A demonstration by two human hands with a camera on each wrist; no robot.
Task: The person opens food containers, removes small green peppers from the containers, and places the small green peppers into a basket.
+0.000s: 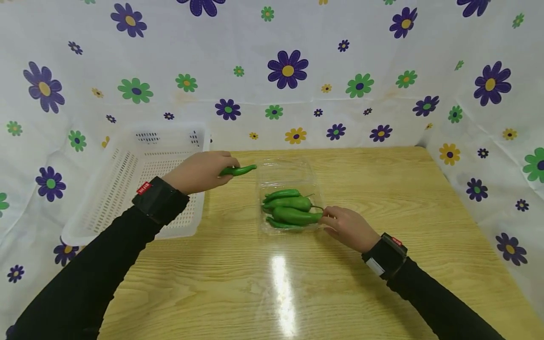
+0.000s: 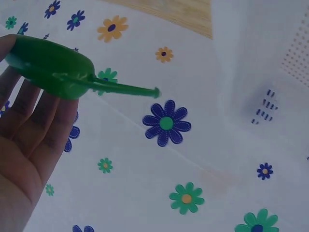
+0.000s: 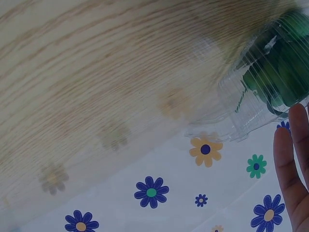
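My left hand [image 1: 204, 171] holds a green pepper [image 1: 241, 170] in the air between the white basket and the clear plastic box. In the left wrist view the pepper [image 2: 53, 67] lies across the fingers, its stem pointing away from them. Several green peppers [image 1: 293, 216] lie side by side in the clear plastic box [image 1: 284, 172], whose lid stands open at the back. At the box's right edge, my right hand [image 1: 349, 228] grips the rim beside a pepper's end. The right wrist view shows two of its fingers [image 3: 285, 164] against the box; the thumb is out of sight there.
A white perforated basket [image 1: 91, 208] stands on the wooden table [image 1: 221, 283] at the left. White cloth with printed flowers [image 1: 323, 56] hangs behind the table and along both sides. Light glares on the tabletop in front of the box.
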